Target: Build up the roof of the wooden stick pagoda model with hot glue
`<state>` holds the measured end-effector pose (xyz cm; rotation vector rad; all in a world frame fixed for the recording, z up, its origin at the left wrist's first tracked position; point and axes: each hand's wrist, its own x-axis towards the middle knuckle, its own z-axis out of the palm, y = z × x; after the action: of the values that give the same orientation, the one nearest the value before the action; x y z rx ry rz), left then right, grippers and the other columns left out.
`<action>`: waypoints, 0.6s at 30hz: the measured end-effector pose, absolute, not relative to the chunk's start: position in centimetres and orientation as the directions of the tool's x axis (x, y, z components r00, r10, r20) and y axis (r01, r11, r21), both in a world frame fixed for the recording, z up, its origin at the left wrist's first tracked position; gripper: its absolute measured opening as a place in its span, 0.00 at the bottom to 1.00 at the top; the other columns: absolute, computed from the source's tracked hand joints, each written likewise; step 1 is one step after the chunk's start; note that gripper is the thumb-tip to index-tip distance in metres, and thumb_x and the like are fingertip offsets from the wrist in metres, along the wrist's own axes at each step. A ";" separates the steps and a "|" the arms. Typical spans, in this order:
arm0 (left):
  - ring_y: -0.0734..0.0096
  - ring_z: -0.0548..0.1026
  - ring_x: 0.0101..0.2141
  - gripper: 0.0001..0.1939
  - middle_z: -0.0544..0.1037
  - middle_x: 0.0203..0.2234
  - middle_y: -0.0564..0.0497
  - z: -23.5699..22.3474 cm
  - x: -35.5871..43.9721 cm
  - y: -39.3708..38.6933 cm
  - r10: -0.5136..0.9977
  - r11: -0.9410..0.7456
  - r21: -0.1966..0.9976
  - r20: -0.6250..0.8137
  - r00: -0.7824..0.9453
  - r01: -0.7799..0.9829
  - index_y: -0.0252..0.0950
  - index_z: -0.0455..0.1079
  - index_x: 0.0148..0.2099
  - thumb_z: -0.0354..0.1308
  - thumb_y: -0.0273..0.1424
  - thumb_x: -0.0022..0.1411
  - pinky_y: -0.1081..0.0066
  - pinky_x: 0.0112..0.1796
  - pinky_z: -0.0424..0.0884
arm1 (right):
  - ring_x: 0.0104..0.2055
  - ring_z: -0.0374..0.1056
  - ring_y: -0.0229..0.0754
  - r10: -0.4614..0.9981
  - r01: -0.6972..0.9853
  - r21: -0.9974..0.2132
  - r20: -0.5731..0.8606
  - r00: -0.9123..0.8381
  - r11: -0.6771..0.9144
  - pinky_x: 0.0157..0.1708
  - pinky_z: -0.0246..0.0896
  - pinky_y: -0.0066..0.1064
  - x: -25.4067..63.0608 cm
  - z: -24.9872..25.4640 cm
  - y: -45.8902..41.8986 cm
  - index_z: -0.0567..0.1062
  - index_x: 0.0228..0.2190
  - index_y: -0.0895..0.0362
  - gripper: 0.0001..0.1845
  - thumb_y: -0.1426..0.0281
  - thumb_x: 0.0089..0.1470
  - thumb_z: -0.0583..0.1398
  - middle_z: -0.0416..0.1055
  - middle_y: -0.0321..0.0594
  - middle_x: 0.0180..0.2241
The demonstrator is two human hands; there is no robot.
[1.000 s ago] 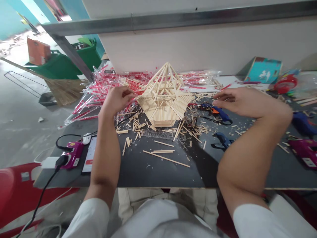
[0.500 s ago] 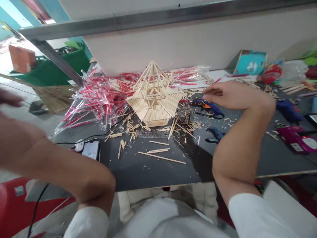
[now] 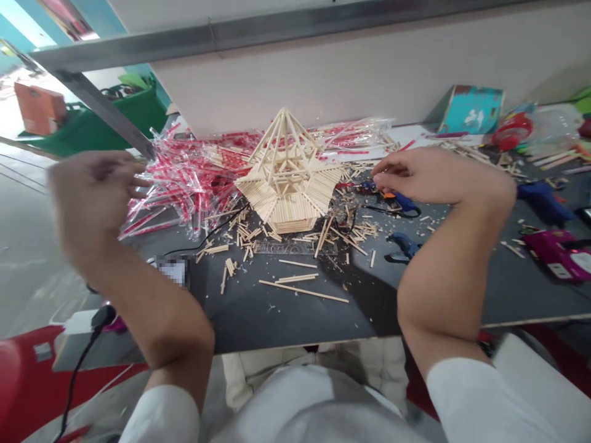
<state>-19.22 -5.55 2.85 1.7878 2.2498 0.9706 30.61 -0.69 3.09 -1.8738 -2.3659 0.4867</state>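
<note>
A model built of pale wooden sticks point(image 3: 295, 206), with a flared skirt and a pointed frame on top, stands on the dark table. My right hand point(image 3: 415, 175) hovers to its right with loosely bent fingers and nothing visible in them. Just below that hand in view lies a blue glue gun point(image 3: 405, 202) with an orange trigger. My left hand point(image 3: 99, 197) is raised in front of the clear and red plastic wrappers point(image 3: 194, 178); motion blurs it, but its fingers show apart and seem to hold nothing.
Cut sticks point(image 3: 305, 290) and a clear ruler point(image 3: 295, 248) lie before the model. Blue pliers or clippers point(image 3: 402, 247) rest to the right, near a purple device point(image 3: 556, 255). A phone point(image 3: 173, 271) is partly behind my left arm. A metal bar point(image 3: 258, 31) crosses the back.
My left hand has swung inward from the far left edge towards the wrappers. My right hand stays almost in place above the glue gun. The model has not moved on the table.
</note>
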 end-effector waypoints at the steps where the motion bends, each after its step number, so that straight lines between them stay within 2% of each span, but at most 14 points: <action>1: 0.68 0.79 0.39 0.26 0.81 0.52 0.45 2.5 -19.3 -5.1 0.912 0.151 0.518 0.255 -0.320 0.842 0.33 0.68 0.66 0.59 0.31 0.67 0.69 0.37 0.77 | 0.35 0.73 0.45 0.961 0.934 -0.293 -0.117 -0.249 0.206 0.38 0.61 0.38 30.4 3.2 -0.9 0.83 0.45 0.54 0.15 0.62 0.66 0.59 0.81 0.47 0.39; 3: 0.65 0.79 0.46 0.35 0.79 0.57 0.46 2.1 -18.9 -4.3 0.970 0.101 0.377 0.169 -0.176 0.921 0.38 0.64 0.71 0.65 0.35 0.64 0.67 0.42 0.77 | 0.36 0.72 0.45 0.961 0.929 -0.290 -0.082 -0.265 0.231 0.39 0.60 0.38 30.1 3.5 -1.4 0.84 0.45 0.55 0.14 0.63 0.66 0.60 0.81 0.47 0.40; 4: 0.64 0.79 0.48 0.36 0.79 0.58 0.45 2.1 -18.5 -4.1 0.982 0.064 0.351 0.145 -0.122 0.934 0.39 0.64 0.72 0.65 0.38 0.64 0.65 0.46 0.77 | 0.36 0.73 0.44 0.959 0.924 -0.289 -0.056 -0.277 0.250 0.40 0.60 0.37 29.9 3.6 -1.6 0.84 0.45 0.55 0.14 0.63 0.65 0.60 0.81 0.48 0.41; 7: 0.64 0.79 0.51 0.30 0.80 0.56 0.44 2.5 -17.2 -4.2 0.972 -0.040 0.385 0.229 -0.053 0.922 0.35 0.69 0.67 0.61 0.44 0.69 0.61 0.55 0.74 | 0.38 0.73 0.44 0.943 0.907 -0.270 0.016 -0.333 0.324 0.41 0.61 0.37 29.5 4.0 -2.4 0.83 0.46 0.54 0.15 0.61 0.66 0.60 0.82 0.48 0.41; 10: 0.66 0.80 0.46 0.24 0.84 0.49 0.44 3.0 -16.1 -4.8 0.948 -0.081 0.376 0.315 -0.045 0.923 0.34 0.76 0.60 0.60 0.45 0.71 0.62 0.53 0.76 | 0.37 0.74 0.44 0.924 0.900 -0.250 -0.045 -0.380 0.358 0.37 0.61 0.37 28.9 4.4 -3.0 0.83 0.47 0.53 0.17 0.58 0.66 0.59 0.82 0.45 0.41; 13: 0.65 0.81 0.42 0.21 0.85 0.43 0.48 3.4 -15.4 -5.5 0.920 -0.102 0.333 0.391 -0.039 0.937 0.37 0.79 0.56 0.60 0.44 0.70 0.63 0.46 0.78 | 0.36 0.75 0.45 0.907 0.890 -0.259 -0.095 -0.410 0.375 0.34 0.62 0.36 28.0 5.0 -3.6 0.83 0.46 0.52 0.18 0.57 0.65 0.60 0.82 0.43 0.41; 15: 0.65 0.82 0.40 0.19 0.84 0.40 0.49 3.7 -14.9 -6.1 0.901 -0.113 0.336 0.431 -0.046 0.935 0.37 0.80 0.55 0.60 0.42 0.70 0.65 0.43 0.79 | 0.36 0.76 0.45 0.867 0.852 -0.284 -0.115 -0.485 0.440 0.34 0.63 0.35 27.0 5.3 -4.3 0.83 0.45 0.53 0.17 0.58 0.65 0.60 0.82 0.42 0.40; 18: 0.64 0.83 0.40 0.18 0.84 0.39 0.49 4.5 -13.8 -7.3 0.891 -0.129 0.331 0.453 -0.038 0.935 0.37 0.79 0.55 0.61 0.39 0.69 0.66 0.41 0.79 | 0.37 0.76 0.43 0.727 0.739 -0.317 -0.183 -0.662 0.594 0.35 0.65 0.33 24.7 4.9 -6.4 0.83 0.44 0.55 0.15 0.64 0.68 0.57 0.82 0.41 0.40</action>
<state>-13.80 -7.34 4.50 2.2297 2.1217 0.9372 24.69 -6.40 4.89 -1.3043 -2.8354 0.5894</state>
